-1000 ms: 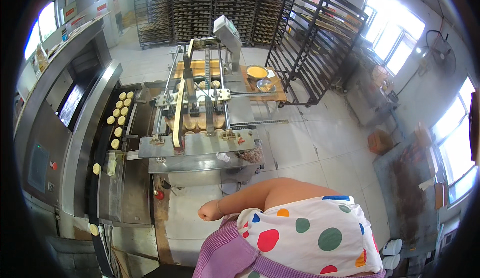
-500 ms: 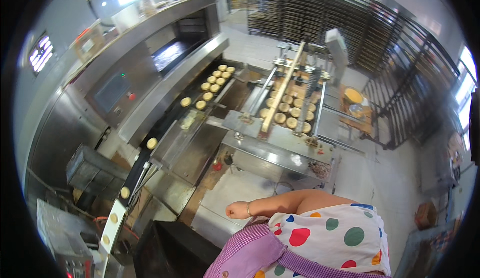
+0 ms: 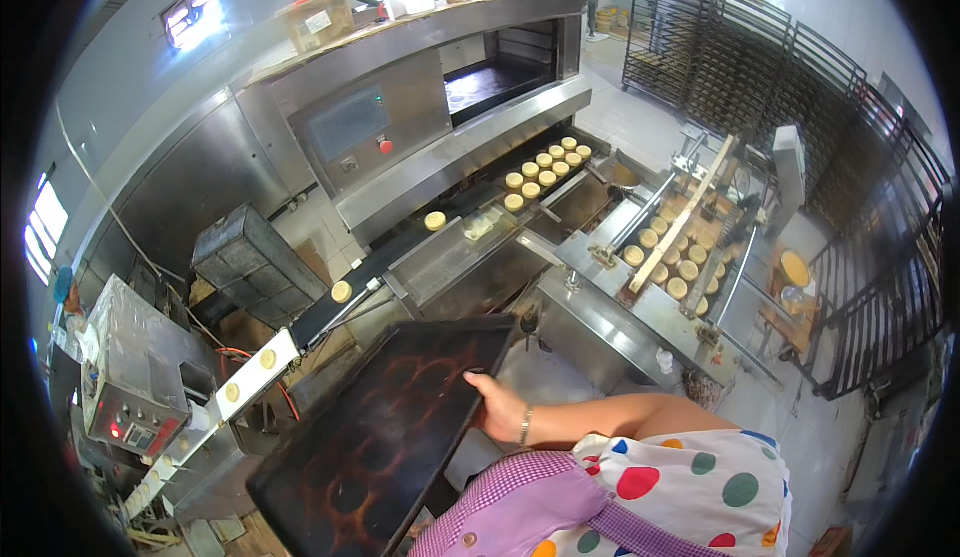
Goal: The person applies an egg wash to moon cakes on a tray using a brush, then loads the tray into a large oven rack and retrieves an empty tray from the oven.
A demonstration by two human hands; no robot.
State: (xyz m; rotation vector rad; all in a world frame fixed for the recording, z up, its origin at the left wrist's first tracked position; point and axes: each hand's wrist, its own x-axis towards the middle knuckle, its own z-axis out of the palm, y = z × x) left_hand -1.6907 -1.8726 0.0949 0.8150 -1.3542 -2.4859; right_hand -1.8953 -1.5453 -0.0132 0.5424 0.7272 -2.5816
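Note:
A large dark baking tray [image 3: 380, 437] with burnt ring marks is held tilted in front of me, with nothing on it. My right hand [image 3: 500, 409] grips its right edge, a bracelet on the wrist, thumb on top of the rim. My left hand is out of sight. Just beyond the tray runs a narrow conveyor belt [image 3: 330, 307] carrying single round pale dough pieces [image 3: 342, 291]. Further along, a cluster of dough pieces [image 3: 545, 167] lies at the mouth of a steel tunnel oven [image 3: 400, 127].
A steel forming machine [image 3: 680, 247] with a wooden bar and rows of dough rounds stands to the right. Tall black tray racks [image 3: 760, 67] line the back right. A steel control box [image 3: 130, 377] sits at the left, a dark crate [image 3: 255, 257] behind it.
My view has swung left toward the oven and belt. The dark tray has come up into view, with my right hand now gripping its edge.

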